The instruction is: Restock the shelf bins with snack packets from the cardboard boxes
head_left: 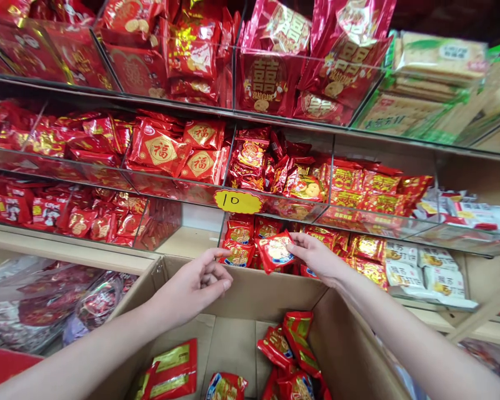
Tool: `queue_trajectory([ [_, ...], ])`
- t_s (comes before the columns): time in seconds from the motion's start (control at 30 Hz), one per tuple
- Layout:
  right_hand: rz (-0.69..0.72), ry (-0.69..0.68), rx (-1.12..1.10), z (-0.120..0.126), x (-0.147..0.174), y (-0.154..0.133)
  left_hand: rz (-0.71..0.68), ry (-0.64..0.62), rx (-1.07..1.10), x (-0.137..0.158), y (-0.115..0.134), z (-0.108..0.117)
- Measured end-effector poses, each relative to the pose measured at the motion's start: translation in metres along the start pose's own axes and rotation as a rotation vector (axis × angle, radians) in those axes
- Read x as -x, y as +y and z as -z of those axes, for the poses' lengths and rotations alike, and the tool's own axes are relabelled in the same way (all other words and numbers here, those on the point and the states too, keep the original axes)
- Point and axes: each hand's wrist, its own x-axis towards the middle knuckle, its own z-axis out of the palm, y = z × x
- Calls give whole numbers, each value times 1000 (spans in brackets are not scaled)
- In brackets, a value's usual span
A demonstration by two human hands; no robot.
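Observation:
Pinched by its right edge, a red snack packet (275, 250) with a white and blue label is in my right hand (310, 251), in front of the lower shelf bin. My left hand (202, 283) hovers to the left over the cardboard box's far wall, holding nothing, its fingers partly curled and apart. Similar red packets (238, 253) stand in rows in the bin just behind. Below my hands, the open cardboard box (270, 291) holds several loose red packets (298, 339), mostly at its right side. One packet (175, 366) lies with its gold-striped face up at the left.
Clear-fronted bins of red snack packets (158, 147) fill the shelves above. A yellow tag (238, 201) marked 10 hangs at the middle shelf edge. White packets (425, 269) sit to the right, green-wrapped crackers (420, 105) higher up. Bagged goods (29, 300) lie left of the box.

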Motion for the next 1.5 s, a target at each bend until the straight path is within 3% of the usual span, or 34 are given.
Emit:
queue_trajectory([
  [0.07,-63,124,50,0,-10,7,-2,-48,-28,0,-1,-2],
  [0.27,-61,375,226,-22,-62,20,-1,-121,-116,3,-1,-7],
  [0.43,-135,483,402,-28,-93,41,-16,-162,-161,7,-5,-6],
  [0.73,-193,487,642,-29,-105,46,46,-275,-308,3,-8,-6],
  [1.07,-140,378,815,-19,-100,40,149,-453,-720,16,-23,-12],
  [1.2,-113,354,869,-15,-97,36,123,-541,-790,20,-28,-15],
  [1.5,-28,293,957,-19,-91,34,174,-545,-843,20,-21,-15],
])
